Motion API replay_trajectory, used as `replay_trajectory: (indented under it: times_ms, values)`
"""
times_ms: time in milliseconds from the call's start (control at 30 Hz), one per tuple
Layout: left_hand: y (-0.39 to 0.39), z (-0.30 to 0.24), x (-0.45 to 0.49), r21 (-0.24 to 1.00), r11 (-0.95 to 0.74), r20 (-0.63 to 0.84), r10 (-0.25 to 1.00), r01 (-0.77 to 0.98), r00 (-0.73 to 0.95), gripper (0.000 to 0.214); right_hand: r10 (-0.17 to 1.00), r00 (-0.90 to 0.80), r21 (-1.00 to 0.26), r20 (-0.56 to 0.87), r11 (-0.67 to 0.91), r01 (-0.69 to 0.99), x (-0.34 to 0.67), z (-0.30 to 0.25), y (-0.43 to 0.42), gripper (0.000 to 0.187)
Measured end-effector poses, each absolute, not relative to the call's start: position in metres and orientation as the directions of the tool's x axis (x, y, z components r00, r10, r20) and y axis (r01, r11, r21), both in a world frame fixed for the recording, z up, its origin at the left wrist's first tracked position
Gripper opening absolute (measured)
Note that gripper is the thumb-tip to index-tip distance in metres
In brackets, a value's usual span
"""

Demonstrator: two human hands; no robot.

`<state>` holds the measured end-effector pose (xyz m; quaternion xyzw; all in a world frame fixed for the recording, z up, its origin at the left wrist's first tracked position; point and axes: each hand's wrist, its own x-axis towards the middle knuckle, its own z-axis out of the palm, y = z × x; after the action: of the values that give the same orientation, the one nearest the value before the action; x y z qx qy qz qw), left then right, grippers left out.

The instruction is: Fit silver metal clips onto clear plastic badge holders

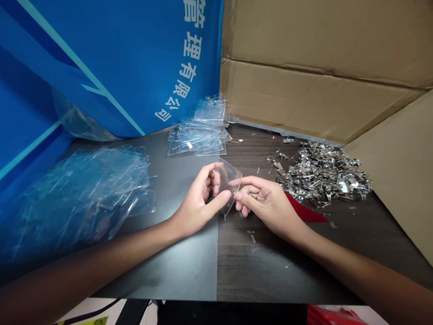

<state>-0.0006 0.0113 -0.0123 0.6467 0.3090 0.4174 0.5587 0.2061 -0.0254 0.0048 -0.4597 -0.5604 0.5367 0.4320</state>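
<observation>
A clear rectangular plastic sleeve [230, 180] is being pinched upright between the half-closed left hand [198, 203] and right hand [270, 203] above a dark tabletop [257, 266], while a heap of silver metal clips [321, 174] and a stack of clear plastic sleeves [203, 128] are lying unhandled.

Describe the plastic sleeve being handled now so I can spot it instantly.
On the dark table, left of the metal clip heap, the left hand and right hand meet. The clear sleeve between them is the only one held up off the table.
</observation>
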Motion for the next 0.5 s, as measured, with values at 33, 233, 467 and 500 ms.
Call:
replay_trajectory:
  times_ms: [33,233,467,500]
  values:
    - [0.011,-0.012,-0.001,0.982,-0.169,0.187,0.862,-0.081,0.472,0.055,0.980,-0.195,-0.997,-0.035,-0.022,0.067,0.206,0.005,-0.026,0.038]
    - [0.013,-0.010,0.000,0.988,-0.106,0.145,0.867,-0.109,0.476,0.049,0.973,-0.226,-0.970,0.052,0.103,0.221,0.207,0.007,-0.027,0.031]
    - [0.015,-0.010,0.000,0.989,-0.110,0.143,0.874,-0.098,0.465,0.054,0.924,-0.320,-0.898,0.209,0.311,0.312,0.207,0.013,-0.038,0.009]
    - [0.015,-0.010,0.000,0.988,-0.122,0.153,0.873,-0.097,0.463,0.055,0.919,-0.330,-0.895,0.216,0.322,0.309,0.206,0.013,-0.039,0.006]
